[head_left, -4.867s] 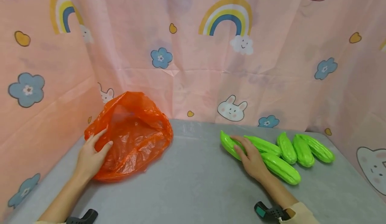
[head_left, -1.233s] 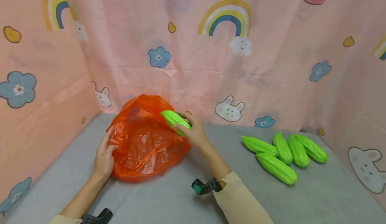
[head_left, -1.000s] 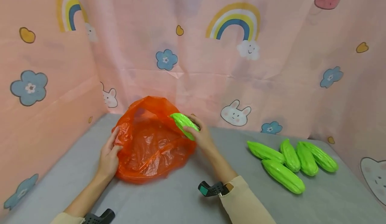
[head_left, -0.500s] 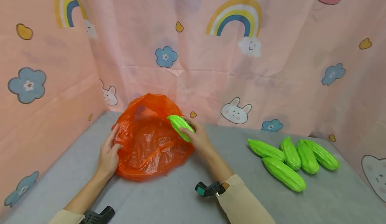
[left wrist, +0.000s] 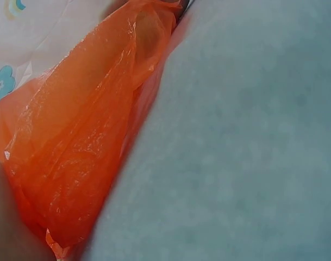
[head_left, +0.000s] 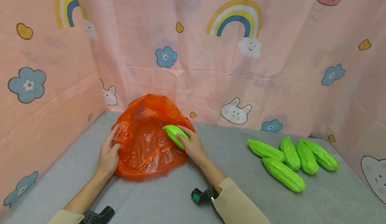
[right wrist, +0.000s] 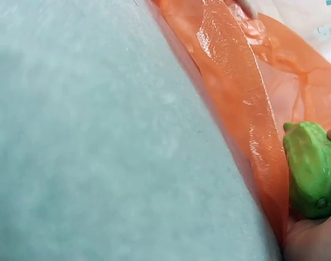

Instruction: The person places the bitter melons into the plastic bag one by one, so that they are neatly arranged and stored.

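An orange plastic bag [head_left: 144,150] stands with its wide mouth facing me, left of centre in the head view. My left hand [head_left: 109,157] holds the bag's left edge between thumb and fingers; in the left wrist view the bag's film [left wrist: 83,141] hangs beside that hand. At the right side of the mouth, my right hand [head_left: 193,145] grips a bright green bitter melon [head_left: 175,135], its pointed end turned left into the opening. The right wrist view shows the ridged, bumpy melon [right wrist: 311,168] just behind the bag's rim [right wrist: 260,125]. Part of the melon is hidden by my fingers.
Several more bitter melons [head_left: 283,173] lie grouped at the right of the grey table [head_left: 235,170]. A pink printed cloth [head_left: 199,83] walls in the back and sides. Black wrist cameras [head_left: 205,194] sit on both forearms.
My right hand took a melon from the group and carried it left to the bag; in the last half second it has moved lower, into the mouth. My left hand keeps holding the edge.
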### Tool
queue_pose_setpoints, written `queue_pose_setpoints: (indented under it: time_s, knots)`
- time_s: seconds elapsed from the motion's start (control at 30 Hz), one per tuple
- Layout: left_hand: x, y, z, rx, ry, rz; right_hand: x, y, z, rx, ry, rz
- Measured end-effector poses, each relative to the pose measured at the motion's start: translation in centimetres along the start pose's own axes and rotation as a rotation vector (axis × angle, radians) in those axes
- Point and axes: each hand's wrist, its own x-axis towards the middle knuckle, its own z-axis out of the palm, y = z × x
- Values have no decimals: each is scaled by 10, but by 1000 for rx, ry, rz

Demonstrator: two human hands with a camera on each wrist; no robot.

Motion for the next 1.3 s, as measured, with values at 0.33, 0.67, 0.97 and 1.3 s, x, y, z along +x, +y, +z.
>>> queue_pose_setpoints:
  time_s: [0.33, 0.67, 0.97, 1.3]
  knots:
    - [-2, -1, 0, 21, -2, 7, -6, 4, 2, -76, 15, -53]
    - [-2, -1, 0, 40, -10, -7, -8, 8, 3, -157, 49, -134]
    - [-1, -1, -1, 36, -17, -9, -8, 7, 3, -272, -13, -175]
    - [0, -2, -1, 40, -14, -17, -8, 8, 4, -265, 32, -184]
